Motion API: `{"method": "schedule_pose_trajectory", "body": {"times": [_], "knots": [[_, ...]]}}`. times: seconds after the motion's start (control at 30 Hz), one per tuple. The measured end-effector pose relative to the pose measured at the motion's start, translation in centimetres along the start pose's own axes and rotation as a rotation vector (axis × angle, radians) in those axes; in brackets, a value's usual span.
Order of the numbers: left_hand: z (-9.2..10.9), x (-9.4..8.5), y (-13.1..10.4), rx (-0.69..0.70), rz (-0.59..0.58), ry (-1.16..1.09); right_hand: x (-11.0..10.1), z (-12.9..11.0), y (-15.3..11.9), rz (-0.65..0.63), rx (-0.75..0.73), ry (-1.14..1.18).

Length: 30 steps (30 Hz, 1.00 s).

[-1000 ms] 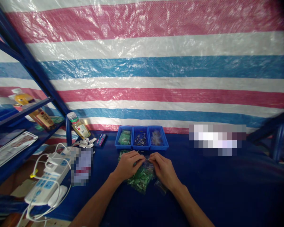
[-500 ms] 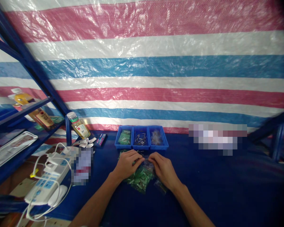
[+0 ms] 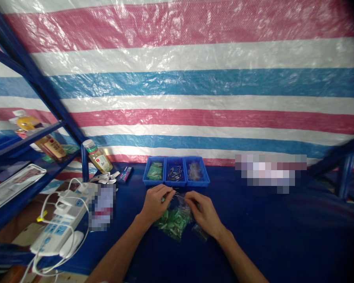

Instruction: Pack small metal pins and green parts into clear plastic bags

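My left hand is closed, thumb and fingertips pinched on a thin dark piece too small to name. A little to its right, my right hand pinches the edge of something thin and clear, like a small plastic bag. The fingertips of both hands are a short way apart. Below and between them lies a pile of green packets. Beyond the hands stand three joined blue bins: the left bin holds green packets, the middle bin thin metal pieces, the right bin clear bags.
On the left are a power strip with white cables, a bottle, a small dark box and a blue metal frame. A striped sheet hangs behind the blue table. Blurred items lie at the back right.
My left hand has moved slightly left, widening the gap between my fingertips, and a thin piece now shows at them. My right hand has stayed almost in place.
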<state>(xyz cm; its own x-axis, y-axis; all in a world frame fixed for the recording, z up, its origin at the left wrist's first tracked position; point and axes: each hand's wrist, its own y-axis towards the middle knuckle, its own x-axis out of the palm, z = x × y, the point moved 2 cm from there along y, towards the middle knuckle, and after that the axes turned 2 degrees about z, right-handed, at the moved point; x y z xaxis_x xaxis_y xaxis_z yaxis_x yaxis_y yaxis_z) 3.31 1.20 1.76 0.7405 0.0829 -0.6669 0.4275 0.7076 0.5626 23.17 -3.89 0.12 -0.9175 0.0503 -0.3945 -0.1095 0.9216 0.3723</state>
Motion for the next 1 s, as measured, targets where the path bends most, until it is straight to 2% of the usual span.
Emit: {"method": "schedule_pose_trajectory", "body": {"times": [0.1,0.23,0.37,0.57,0.7,0.77,0.83,1.0], "knots": [[-0.4,-0.3,0.0,-0.066,0.066,0.021,0.1,0.2,0.0,-0.011,0.116,0.152],[-0.7,-0.5,-0.1,-0.097,0.098,0.010,0.4,0.6,0.1,-0.087,0.280,0.456],[-0.8,-0.5,-0.1,-0.114,0.100,-0.001,0.5,0.7,0.2,-0.098,0.334,0.642],[-1.0,-0.4,0.0,-0.122,0.059,0.018,1.0,1.5,0.1,-0.165,0.400,0.662],[-1.0,-0.3,0.0,-0.115,0.054,0.029,1.3,2.0,0.2,-0.067,0.440,0.682],[-1.0,-0.3,0.1,-0.118,0.050,0.035,1.1,1.7,0.4,0.021,0.414,0.737],[-1.0,-0.3,0.0,-0.125,0.042,0.036,0.9,1.2,0.5,0.053,0.384,0.809],[-1.1,-0.2,0.0,-0.150,0.027,0.032,1.1,0.8,0.5,-0.039,0.375,0.795]]}}
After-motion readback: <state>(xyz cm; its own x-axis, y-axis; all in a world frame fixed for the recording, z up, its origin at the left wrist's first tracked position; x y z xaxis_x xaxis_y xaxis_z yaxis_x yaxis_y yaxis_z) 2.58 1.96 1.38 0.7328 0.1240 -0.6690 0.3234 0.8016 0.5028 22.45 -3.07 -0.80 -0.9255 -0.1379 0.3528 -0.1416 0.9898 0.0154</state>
